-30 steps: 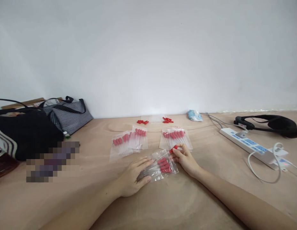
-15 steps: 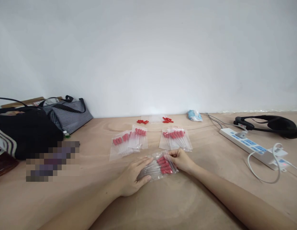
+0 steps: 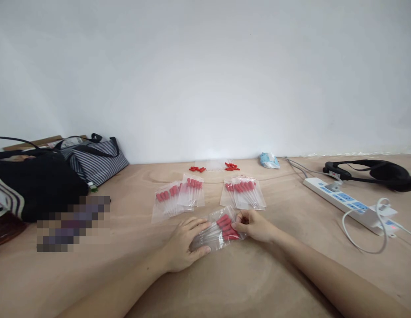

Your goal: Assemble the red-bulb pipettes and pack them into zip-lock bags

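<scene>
A clear zip bag lies on the table before me, with several droppers inside, their red rubber bulbs towards the right. My left hand rests against the bag's left end, fingers stretched along its upper side and thumb apart along the lower edge. At the right end, the thumb and bent forefinger of my right hand pinch the bag's edge beside the bulbs. Beyond my hands lie filled dropper bags, a left group and a right group, each overlapping.
Near the wall are loose red bulbs, more red bulbs and clear tubes. A blue-white crumpled packet, a power strip with cables and a black headset are right. Left stand a striped bag and black bag.
My right hand has slid down along the bag's right edge, from the upper corner to beside the bulbs. My left hand stays nearly in place.
</scene>
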Available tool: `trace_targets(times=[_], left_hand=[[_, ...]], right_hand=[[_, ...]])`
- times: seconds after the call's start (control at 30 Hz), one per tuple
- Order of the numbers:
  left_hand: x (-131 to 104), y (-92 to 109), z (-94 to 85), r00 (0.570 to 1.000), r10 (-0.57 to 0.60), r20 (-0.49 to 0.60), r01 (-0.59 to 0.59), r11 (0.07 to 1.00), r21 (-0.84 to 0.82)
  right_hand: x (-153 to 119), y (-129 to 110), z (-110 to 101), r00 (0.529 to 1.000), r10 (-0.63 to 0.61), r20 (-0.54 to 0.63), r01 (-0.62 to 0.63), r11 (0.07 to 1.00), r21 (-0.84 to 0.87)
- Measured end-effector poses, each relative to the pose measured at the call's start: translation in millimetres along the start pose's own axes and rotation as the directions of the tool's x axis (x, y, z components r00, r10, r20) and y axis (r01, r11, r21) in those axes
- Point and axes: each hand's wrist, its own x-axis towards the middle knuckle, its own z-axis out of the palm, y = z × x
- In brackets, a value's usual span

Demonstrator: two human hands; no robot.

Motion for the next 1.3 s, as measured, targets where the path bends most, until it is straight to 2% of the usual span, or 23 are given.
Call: trace_targets(times=[0.07,0.2,0.23,0.33,0.4,0.43,0.53,0.63,0.73,0.83,0.9,1.0,1.07,1.17,1.23,1.3], left_hand=[[-0.1,1.2,-1.9,1.000,0.014,0.027,-0.013,1.000,-0.018],[0.8,2.1,-5.9,0.991,0.063,0.117,-0.056,0.997,-0.060],[1.4,2.1,-6.6,0.987,0.080,0.139,-0.071,0.995,-0.067],[3.4,1.3,-7.2,0.980,0.116,0.160,-0.109,0.993,-0.053],[4.7,-0.6,-5.8,0.990,0.110,0.093,-0.110,0.994,-0.006],[5.3,-2.2,-4.6,0.994,0.102,0.039,-0.102,0.995,0.021],[7.2,-9.2,-0.3,0.989,0.073,-0.128,-0.065,0.995,0.069],[11.0,-17.2,2.3,0.972,0.076,-0.224,-0.058,0.995,0.087],[18.0,-22.3,2.4,0.963,0.103,-0.248,-0.078,0.991,0.110],[27.2,-23.3,2.1,0.962,0.108,-0.249,-0.080,0.989,0.122],[33.9,-23.2,2.9,0.965,0.105,-0.241,-0.079,0.990,0.116],[43.6,-24.8,5.5,0.967,0.115,-0.226,-0.095,0.991,0.098],[49.5,-27.7,7.6,0.967,0.135,-0.215,-0.117,0.988,0.096],[56.7,-33.0,10.0,0.967,0.175,-0.187,-0.158,0.982,0.100],[60.5,-35.2,11.0,0.966,0.191,-0.175,-0.176,0.979,0.099],[63.1,-35.9,12.0,0.963,0.193,-0.189,-0.175,0.979,0.104]], right_hand=[[-1.0,-1.9,-0.5,0.999,0.050,0.019,-0.052,0.990,0.132],[-0.2,-5.9,-2.0,0.983,0.163,-0.083,-0.137,0.955,0.264],[0.6,-6.6,-2.1,0.983,0.175,-0.063,-0.154,0.956,0.251],[2.6,-7.6,-3.7,0.981,0.156,0.115,-0.174,0.969,0.175],[2.5,-7.0,-7.6,0.979,0.105,0.175,-0.138,0.972,0.191],[2.3,-6.2,-10.7,0.985,0.073,0.156,-0.107,0.969,0.224],[3.1,-2.7,-21.9,1.000,-0.016,-0.019,0.022,0.929,0.368],[8.5,0.7,-27.0,0.978,-0.005,-0.209,0.113,0.854,0.508],[16.9,0.0,-18.4,0.958,0.123,-0.260,0.062,0.794,0.605],[23.5,-4.7,-3.1,0.956,0.232,-0.178,-0.071,0.774,0.629],[25.4,-6.7,3.6,0.957,0.247,-0.153,-0.110,0.795,0.597],[25.4,-3.0,3.2,0.960,0.196,-0.200,-0.074,0.867,0.493],[24.9,2.9,-1.9,0.976,0.089,-0.200,-0.007,0.926,0.376],[25.9,9.5,-9.8,0.979,-0.165,-0.116,0.175,0.981,0.082],[28.7,9.7,-12.1,0.950,-0.300,-0.081,0.286,0.946,-0.149],[32.7,8.0,-11.8,0.917,-0.386,-0.099,0.337,0.884,-0.324]])
